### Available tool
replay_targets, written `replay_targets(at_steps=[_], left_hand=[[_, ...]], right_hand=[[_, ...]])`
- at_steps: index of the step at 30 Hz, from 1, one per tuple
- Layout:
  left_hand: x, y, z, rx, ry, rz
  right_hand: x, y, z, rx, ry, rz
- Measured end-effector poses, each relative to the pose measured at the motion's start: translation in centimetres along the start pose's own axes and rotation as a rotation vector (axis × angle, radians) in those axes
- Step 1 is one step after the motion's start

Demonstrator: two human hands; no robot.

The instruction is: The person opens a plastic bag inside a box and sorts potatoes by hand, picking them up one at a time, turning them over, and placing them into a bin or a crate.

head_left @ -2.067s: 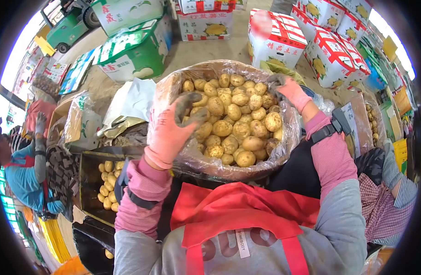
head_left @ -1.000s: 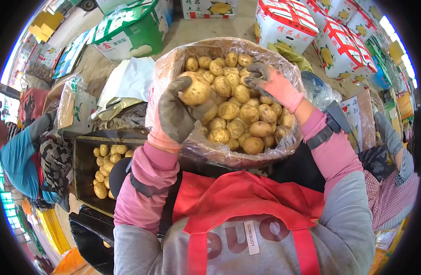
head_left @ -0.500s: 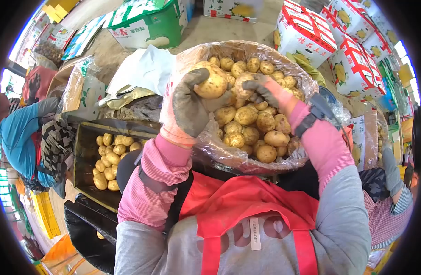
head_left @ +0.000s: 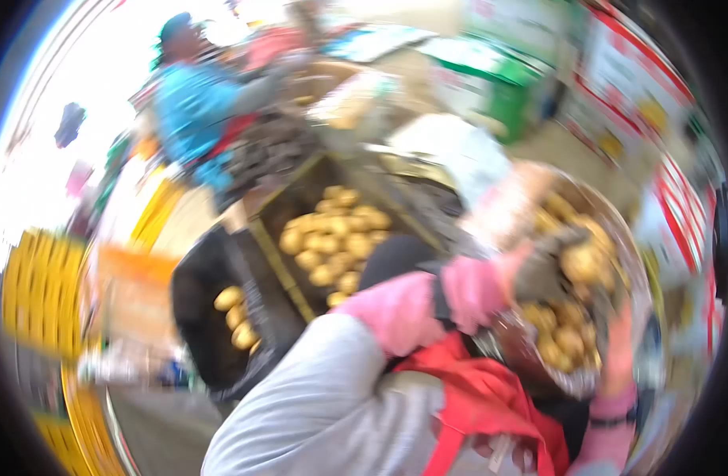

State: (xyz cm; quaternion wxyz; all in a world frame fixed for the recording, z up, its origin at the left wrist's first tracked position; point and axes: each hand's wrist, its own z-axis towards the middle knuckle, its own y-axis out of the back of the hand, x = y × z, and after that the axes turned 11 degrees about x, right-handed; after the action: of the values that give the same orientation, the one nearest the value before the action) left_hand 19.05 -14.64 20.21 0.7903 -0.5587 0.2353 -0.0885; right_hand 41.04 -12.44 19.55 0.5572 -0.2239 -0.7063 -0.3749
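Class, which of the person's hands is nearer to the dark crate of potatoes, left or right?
The left. The left hand is over the plastic-lined box, between the dark crate and the right hand, which is farther across that box.

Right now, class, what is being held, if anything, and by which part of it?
The left hand holds a large potato by its left side. Blur hides whether the right hand grips anything.
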Motion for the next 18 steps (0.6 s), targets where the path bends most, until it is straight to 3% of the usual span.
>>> replay_targets(at_steps=[1,2,3,5,6,7,8,9,10,11,12,13,14,15,16,17,18], left_hand=[[-0.2,-1.9,-0.4,0.039,0.037,-0.144],[0.2,-0.7,-0.7,0.082,-0.024,-0.096],[-0.4,-1.3,-1.7,0.13,-0.072,-0.06],[-2.3,-3.8,-5.1,0.059,-0.174,-0.053],[-3.1,-6.3,-6.8,0.008,-0.2,-0.092],[-5.2,-6.8,-9.5,-0.002,-0.249,-0.018],[-6.5,-5.8,-11.5,0.104,-0.481,0.156],[-7.5,-8.7,-15.2,-0.071,-0.591,0.157],[-9.6,-8.0,-18.1,0.133,-0.668,0.203],[-11.0,-8.8,-21.5,0.18,-0.835,0.508],[-12.4,-9.3,-25.6,0.016,-0.971,0.564],[-11.1,-13.8,-27.9,-0.496,-1.233,0.428],[-12.7,-12.3,-33.3,-0.187,-1.17,0.7],[-15.1,-11.7,-39.4,0.087,-0.935,0.918],[-14.5,-12.6,-43.5,-0.331,-1.207,0.975],[-13.3,-17.1,-44.6,-0.454,-1.381,0.512],[-14.1,-18.3,-49.0,-0.388,-1.334,0.821]], right_hand=[[-1.1,0.8,-0.6,0.043,0.013,0.08],[-2.2,1.6,-1.1,0.085,0.023,0.161],[1.5,-1.4,0.4,-0.113,0.339,-0.209],[1.1,-1.8,0.2,-0.014,0.399,0.217],[-1.8,1.5,0.7,-0.028,0.269,-0.03],[-2.1,2.1,-0.1,-0.008,0.284,-0.036],[-1.8,2.5,-0.5,0.04,0.153,0.2],[-1.3,2.2,0.1,0.101,0.018,0.435],[-0.9,1.5,0.4,0.123,-0.001,0.423],[-0.2,0.8,0.6,0.133,-0.001,0.384],[0.2,0.2,0.4,0.136,-0.01,0.349],[0.5,-0.2,0.0,0.128,-0.033,0.315],[0.8,-0.7,-0.3,0.129,-0.045,0.286],[0.5,-1.1,-0.2,0.136,-0.044,0.279],[0.6,-1.3,-0.3,0.131,-0.061,0.267],[0.6,-1.3,0.1,0.126,-0.07,0.252],[0.6,-1.5,0.2,0.123,-0.076,0.239]])
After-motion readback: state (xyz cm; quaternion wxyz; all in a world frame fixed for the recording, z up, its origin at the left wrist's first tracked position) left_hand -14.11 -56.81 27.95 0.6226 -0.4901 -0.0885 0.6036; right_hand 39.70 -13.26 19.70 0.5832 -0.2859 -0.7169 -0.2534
